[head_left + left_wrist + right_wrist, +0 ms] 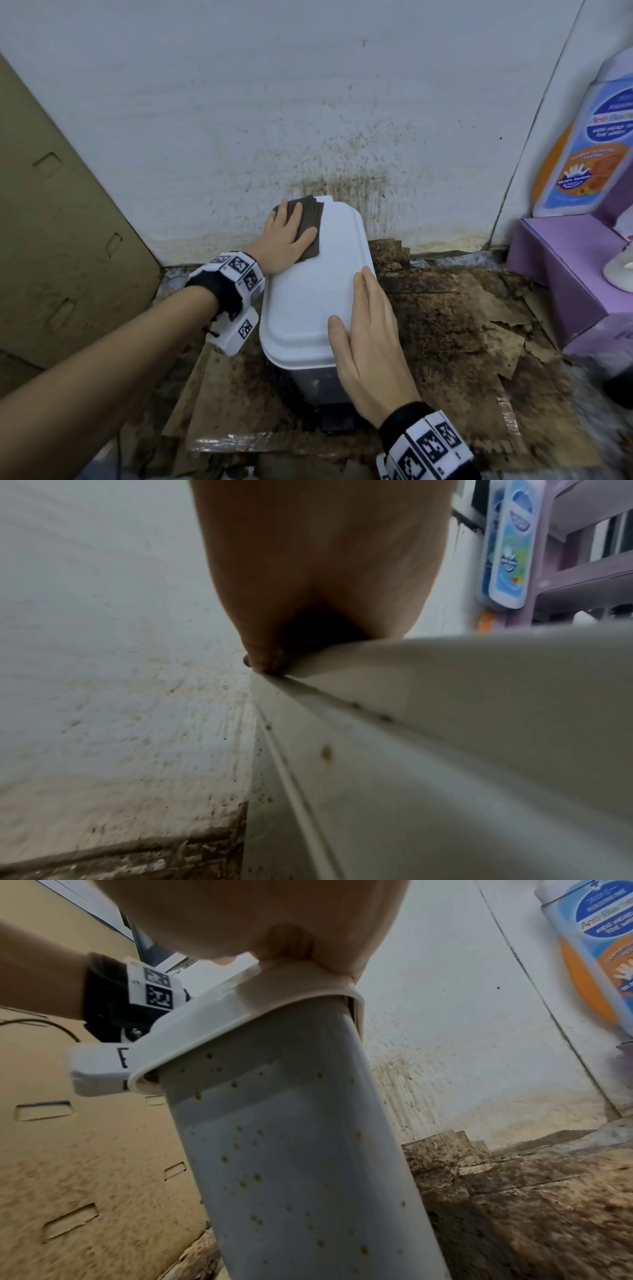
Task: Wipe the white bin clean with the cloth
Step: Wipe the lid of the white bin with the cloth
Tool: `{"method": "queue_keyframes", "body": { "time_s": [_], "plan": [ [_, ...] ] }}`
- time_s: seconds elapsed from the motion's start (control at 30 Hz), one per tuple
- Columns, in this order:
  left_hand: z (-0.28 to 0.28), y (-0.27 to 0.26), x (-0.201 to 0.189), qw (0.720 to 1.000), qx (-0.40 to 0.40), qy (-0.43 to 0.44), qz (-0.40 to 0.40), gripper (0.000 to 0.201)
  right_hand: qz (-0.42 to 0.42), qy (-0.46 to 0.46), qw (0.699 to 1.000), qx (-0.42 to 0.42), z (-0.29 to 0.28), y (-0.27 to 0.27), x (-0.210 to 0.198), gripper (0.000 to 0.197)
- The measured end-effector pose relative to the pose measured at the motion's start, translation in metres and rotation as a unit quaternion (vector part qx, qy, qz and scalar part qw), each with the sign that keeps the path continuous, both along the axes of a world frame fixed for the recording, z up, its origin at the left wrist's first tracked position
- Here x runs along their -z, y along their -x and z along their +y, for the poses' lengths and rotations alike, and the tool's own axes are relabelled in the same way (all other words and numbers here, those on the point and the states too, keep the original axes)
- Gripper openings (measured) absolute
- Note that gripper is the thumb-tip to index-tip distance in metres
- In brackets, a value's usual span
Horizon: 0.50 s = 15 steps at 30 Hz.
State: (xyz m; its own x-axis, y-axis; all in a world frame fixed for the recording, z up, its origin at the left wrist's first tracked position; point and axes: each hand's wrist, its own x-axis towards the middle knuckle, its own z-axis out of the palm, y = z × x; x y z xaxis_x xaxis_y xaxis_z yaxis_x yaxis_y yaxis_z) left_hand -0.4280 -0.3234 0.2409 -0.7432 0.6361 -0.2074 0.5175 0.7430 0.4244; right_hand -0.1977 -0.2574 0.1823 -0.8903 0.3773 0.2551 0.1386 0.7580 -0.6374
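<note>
The white bin (310, 284) stands against the stained wall with its lid closed. A folded dark brown cloth (308, 222) lies on the lid's far left corner. My left hand (286, 236) presses flat on the cloth with straight fingers. My right hand (368, 329) rests flat on the lid's near right edge, fingers straight and together. In the right wrist view the bin's wall (294, 1150) is speckled with small brown spots, and the lid rim (240, 1015) sits under my palm. The left wrist view shows the lid's edge (394, 696) and my palm (322, 561).
Dirty, peeling cardboard (445, 325) covers the floor around the bin. A brown cardboard panel (58, 222) leans at the left. A purple shelf (565, 274) with a soap bottle (592, 137) stands close on the right. The wall (308, 102) behind is spattered with brown marks.
</note>
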Motion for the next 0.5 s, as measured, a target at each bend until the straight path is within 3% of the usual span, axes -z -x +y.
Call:
{"method": "queue_keyframes", "body": {
  "time_s": [0.23, 0.5],
  "plan": [
    [-0.007, -0.002, 0.01, 0.999, 0.015, -0.028, 0.012, 0.076, 0.001, -0.001, 1.0, 0.002, -0.001, -0.001, 0.0, 0.077],
    [-0.044, -0.073, 0.013, 0.998, 0.016, -0.063, -0.012, 0.075, 0.017, -0.001, 1.0, 0.01, -0.002, 0.0, 0.003, 0.075]
  ]
}}
